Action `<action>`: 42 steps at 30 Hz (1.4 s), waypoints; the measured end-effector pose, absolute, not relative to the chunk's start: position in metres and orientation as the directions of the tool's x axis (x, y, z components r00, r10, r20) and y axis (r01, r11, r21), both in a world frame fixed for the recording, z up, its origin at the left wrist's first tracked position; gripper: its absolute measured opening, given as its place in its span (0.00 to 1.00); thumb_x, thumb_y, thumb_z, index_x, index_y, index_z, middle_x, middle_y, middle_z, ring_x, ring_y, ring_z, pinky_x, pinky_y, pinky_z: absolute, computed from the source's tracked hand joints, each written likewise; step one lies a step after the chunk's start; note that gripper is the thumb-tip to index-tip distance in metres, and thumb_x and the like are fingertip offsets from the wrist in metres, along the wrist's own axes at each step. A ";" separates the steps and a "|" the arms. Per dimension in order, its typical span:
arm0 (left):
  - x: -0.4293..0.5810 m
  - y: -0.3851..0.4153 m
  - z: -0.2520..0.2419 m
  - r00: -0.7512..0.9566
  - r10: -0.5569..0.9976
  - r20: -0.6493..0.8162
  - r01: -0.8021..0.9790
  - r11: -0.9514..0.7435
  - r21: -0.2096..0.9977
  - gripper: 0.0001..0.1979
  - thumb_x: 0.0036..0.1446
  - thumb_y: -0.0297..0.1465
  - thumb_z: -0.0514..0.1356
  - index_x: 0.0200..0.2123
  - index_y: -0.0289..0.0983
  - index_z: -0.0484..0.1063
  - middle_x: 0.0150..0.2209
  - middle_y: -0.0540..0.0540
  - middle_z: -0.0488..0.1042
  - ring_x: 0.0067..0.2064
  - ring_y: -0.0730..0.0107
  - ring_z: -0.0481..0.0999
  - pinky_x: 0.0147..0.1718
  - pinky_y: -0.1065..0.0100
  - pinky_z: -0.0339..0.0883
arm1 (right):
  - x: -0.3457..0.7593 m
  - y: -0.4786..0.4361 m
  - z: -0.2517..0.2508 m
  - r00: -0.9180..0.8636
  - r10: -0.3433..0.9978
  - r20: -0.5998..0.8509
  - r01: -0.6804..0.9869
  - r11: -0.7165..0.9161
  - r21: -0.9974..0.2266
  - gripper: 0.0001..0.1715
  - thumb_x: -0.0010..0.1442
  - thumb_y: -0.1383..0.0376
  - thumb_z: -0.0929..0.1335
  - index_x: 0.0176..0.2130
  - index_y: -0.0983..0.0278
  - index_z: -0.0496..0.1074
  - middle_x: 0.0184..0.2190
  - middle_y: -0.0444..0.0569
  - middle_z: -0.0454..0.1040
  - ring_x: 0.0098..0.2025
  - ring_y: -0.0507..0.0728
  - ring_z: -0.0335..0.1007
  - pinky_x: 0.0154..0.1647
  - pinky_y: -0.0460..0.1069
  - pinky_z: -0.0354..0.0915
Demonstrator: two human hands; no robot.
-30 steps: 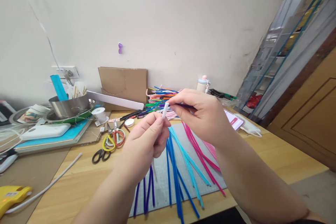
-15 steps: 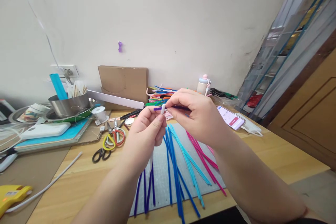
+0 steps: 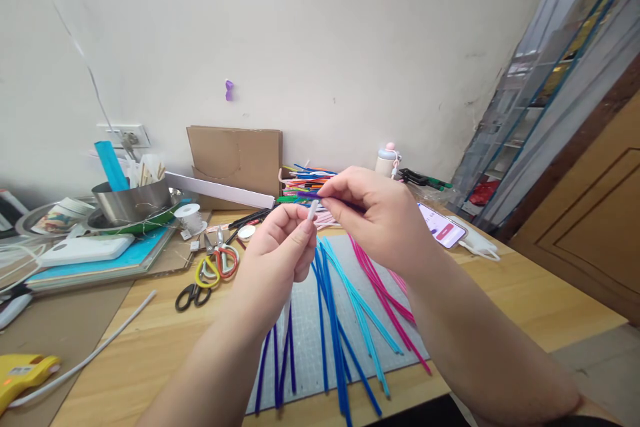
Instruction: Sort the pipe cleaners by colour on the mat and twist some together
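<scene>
My left hand [image 3: 283,243] pinches a narrow white strip [image 3: 313,209] between thumb and fingers, its tip poking up. A thin white tail hangs below that hand, seemingly part of the same strip. In my right hand [image 3: 377,217], closed at the fingertips, is a dark purple pipe cleaner [image 3: 307,194]. Its free end points left, just above the strip's tip; whether they touch I cannot tell. Beneath my hands, a grey cutting mat [image 3: 307,340] bears purple pipe cleaners [image 3: 276,367], blue ones [image 3: 330,307], light blue ones [image 3: 367,310] and pink ones [image 3: 385,293].
Scissors [image 3: 219,261] and a ribbon spool [image 3: 190,219] lie left of my hands. A yellow glue gun [image 3: 25,373] sits at the lower left. Behind are cardboard [image 3: 237,163] and a pile of coloured pipe cleaners [image 3: 305,177]. A phone [image 3: 443,225] and bottle [image 3: 387,163] are at right.
The purple pipe cleaner's end, which crossed the white strip near its tip, has risen above it. My right hand has shifted slightly; my left hand has hardly moved.
</scene>
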State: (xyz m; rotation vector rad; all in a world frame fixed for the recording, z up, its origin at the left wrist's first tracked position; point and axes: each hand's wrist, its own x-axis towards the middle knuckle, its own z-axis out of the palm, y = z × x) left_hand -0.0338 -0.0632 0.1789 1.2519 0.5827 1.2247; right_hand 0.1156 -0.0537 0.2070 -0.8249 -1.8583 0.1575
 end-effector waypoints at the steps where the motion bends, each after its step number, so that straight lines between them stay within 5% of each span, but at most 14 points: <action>1: -0.034 -0.063 0.179 0.313 0.912 0.265 -0.367 -0.141 0.919 0.05 0.59 0.31 0.57 0.34 0.38 0.62 0.24 0.55 0.61 0.18 0.86 0.50 0.14 0.79 0.39 | 0.116 -0.052 0.207 -0.167 0.619 0.767 0.427 0.747 -0.510 0.03 0.58 0.70 0.65 0.35 0.64 0.69 0.30 0.44 0.70 0.31 0.50 0.66 0.32 0.46 0.63; 4: -0.034 -0.063 0.178 0.315 0.912 0.261 -0.366 -0.137 0.920 0.05 0.58 0.31 0.57 0.34 0.38 0.63 0.24 0.55 0.61 0.18 0.86 0.51 0.14 0.79 0.39 | 0.119 -0.050 0.209 -0.018 0.599 0.801 0.289 0.770 -0.569 0.03 0.58 0.66 0.66 0.36 0.62 0.67 0.29 0.43 0.68 0.30 0.50 0.66 0.30 0.46 0.64; 7: -0.034 -0.066 0.179 0.319 0.908 0.272 -0.386 -0.138 0.912 0.04 0.59 0.31 0.57 0.34 0.38 0.63 0.24 0.55 0.62 0.17 0.86 0.52 0.14 0.79 0.40 | 0.121 -0.050 0.214 0.155 0.451 0.879 0.265 0.838 -0.477 0.04 0.55 0.67 0.69 0.33 0.60 0.69 0.32 0.42 0.66 0.34 0.50 0.65 0.34 0.46 0.64; 10: -0.034 -0.070 0.181 0.312 0.905 0.288 -0.398 -0.150 0.905 0.03 0.59 0.29 0.56 0.33 0.37 0.64 0.24 0.53 0.66 0.20 0.82 0.61 0.17 0.79 0.52 | 0.120 -0.051 0.213 0.351 0.316 0.881 0.233 0.882 -0.409 0.04 0.55 0.68 0.69 0.33 0.61 0.68 0.29 0.41 0.66 0.31 0.49 0.65 0.33 0.46 0.64; 13: -0.032 -0.074 0.180 0.341 0.901 0.267 -0.415 -0.111 0.903 0.03 0.58 0.28 0.58 0.32 0.36 0.66 0.25 0.50 0.70 0.28 0.77 0.69 0.27 0.76 0.63 | 0.113 -0.052 0.201 0.446 0.362 0.819 0.097 0.890 -0.446 0.04 0.57 0.69 0.67 0.35 0.62 0.66 0.27 0.41 0.68 0.28 0.49 0.67 0.29 0.46 0.65; 18: -0.027 -0.071 0.175 0.341 0.912 0.226 -0.538 -0.008 0.843 0.03 0.56 0.27 0.60 0.34 0.35 0.68 0.27 0.50 0.70 0.28 0.79 0.68 0.27 0.77 0.61 | 0.097 -0.057 0.177 0.163 0.743 0.649 -0.336 0.660 -0.672 0.04 0.56 0.71 0.65 0.33 0.62 0.65 0.32 0.43 0.72 0.30 0.50 0.70 0.31 0.48 0.68; 22: -0.022 -0.066 0.173 0.220 0.943 0.249 -0.642 -0.052 0.765 0.08 0.52 0.25 0.62 0.36 0.36 0.68 0.28 0.51 0.71 0.28 0.78 0.70 0.26 0.77 0.62 | 0.087 -0.060 0.171 -0.058 0.885 0.462 -0.513 0.370 -0.774 0.04 0.53 0.71 0.66 0.30 0.63 0.65 0.34 0.43 0.71 0.26 0.49 0.65 0.21 0.45 0.63; 27: -0.022 -0.064 0.173 0.140 0.960 0.244 -0.602 -0.113 0.790 0.07 0.47 0.27 0.66 0.29 0.34 0.70 0.23 0.51 0.72 0.24 0.78 0.69 0.25 0.77 0.62 | 0.083 -0.059 0.168 -0.134 0.927 0.349 -0.549 0.224 -0.805 0.05 0.52 0.68 0.68 0.31 0.63 0.66 0.26 0.41 0.67 0.26 0.48 0.63 0.27 0.45 0.63; 37: -0.023 -0.061 0.170 -0.033 0.966 0.255 -0.571 -0.227 0.789 0.05 0.46 0.27 0.67 0.28 0.35 0.74 0.30 0.50 0.77 0.35 0.75 0.75 0.38 0.74 0.65 | 0.080 -0.057 0.161 -0.175 0.901 0.397 -0.457 0.283 -0.843 0.12 0.53 0.63 0.71 0.38 0.61 0.68 0.37 0.45 0.70 0.41 0.52 0.66 0.49 0.51 0.62; 42: -0.025 -0.060 0.167 -0.044 0.968 0.248 -0.588 -0.226 0.777 0.06 0.47 0.29 0.66 0.30 0.37 0.74 0.31 0.50 0.76 0.36 0.72 0.75 0.38 0.70 0.66 | 0.075 -0.058 0.162 -0.193 0.876 0.441 -0.462 0.315 -0.829 0.11 0.53 0.66 0.71 0.38 0.60 0.68 0.33 0.42 0.70 0.37 0.50 0.67 0.44 0.48 0.64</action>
